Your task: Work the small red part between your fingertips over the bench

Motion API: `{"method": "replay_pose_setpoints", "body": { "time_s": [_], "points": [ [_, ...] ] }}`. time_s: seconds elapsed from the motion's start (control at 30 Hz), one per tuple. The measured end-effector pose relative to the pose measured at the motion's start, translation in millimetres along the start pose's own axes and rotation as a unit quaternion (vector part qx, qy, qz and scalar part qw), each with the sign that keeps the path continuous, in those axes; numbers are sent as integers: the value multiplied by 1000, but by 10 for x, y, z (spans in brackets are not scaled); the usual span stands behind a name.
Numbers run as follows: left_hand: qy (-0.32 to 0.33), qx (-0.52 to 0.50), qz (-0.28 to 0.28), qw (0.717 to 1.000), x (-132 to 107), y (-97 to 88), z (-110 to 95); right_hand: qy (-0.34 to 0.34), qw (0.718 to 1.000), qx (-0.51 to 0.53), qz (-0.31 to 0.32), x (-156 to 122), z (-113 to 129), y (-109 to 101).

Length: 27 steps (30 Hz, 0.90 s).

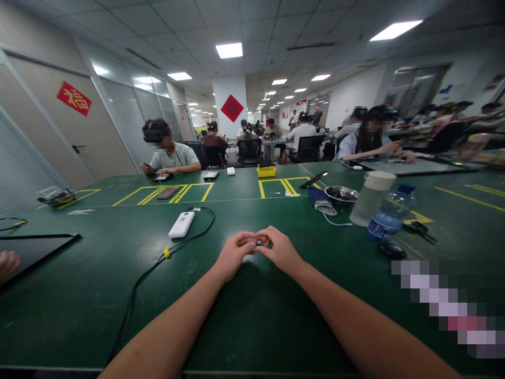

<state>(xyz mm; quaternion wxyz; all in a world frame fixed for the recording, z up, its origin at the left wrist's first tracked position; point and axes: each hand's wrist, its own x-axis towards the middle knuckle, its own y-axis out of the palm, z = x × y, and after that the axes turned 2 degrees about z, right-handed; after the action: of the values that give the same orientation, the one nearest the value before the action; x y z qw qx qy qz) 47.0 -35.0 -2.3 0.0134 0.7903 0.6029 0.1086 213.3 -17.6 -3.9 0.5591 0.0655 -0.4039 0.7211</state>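
Head view: a small reddish-and-white item sits between the fingertips of the two hands, which meet above the green table. The left hand has thumb and fingers drawn together at the item's left side; the right hand closes on its right side, with thumb and forefinger curved. The item is mostly covered, too small to identify. Left of the hands lies a white power bank marked "15", near a black cable with a yellow tag. To the right, a clear plastic bottle wears a blue label, its lettering unreadable, beside a frosted bottle and a metal bowl. Farther off, a red diamond sign on the door bears the gold character 福; another red diamond hangs on a pillar.
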Motion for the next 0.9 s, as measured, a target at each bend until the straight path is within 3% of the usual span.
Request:
{"method": "replay_pose_setpoints", "body": {
  "time_s": [0.2,0.33,0.67,0.9],
  "points": [
    [5,-6,21,1000,-1,6,17,8,996,-23,-84,23,-53,-87],
    [-10,17,39,999,8,-5,40,15,993,-40,-106,32,-44,-140],
    [-3,54,44,998,8,5,61,0,999,-35,-42,14,-39,-36],
    [-25,6,12,1000,50,-34,120,-31,998,-12,45,4,-2,-13]
  ]
}}
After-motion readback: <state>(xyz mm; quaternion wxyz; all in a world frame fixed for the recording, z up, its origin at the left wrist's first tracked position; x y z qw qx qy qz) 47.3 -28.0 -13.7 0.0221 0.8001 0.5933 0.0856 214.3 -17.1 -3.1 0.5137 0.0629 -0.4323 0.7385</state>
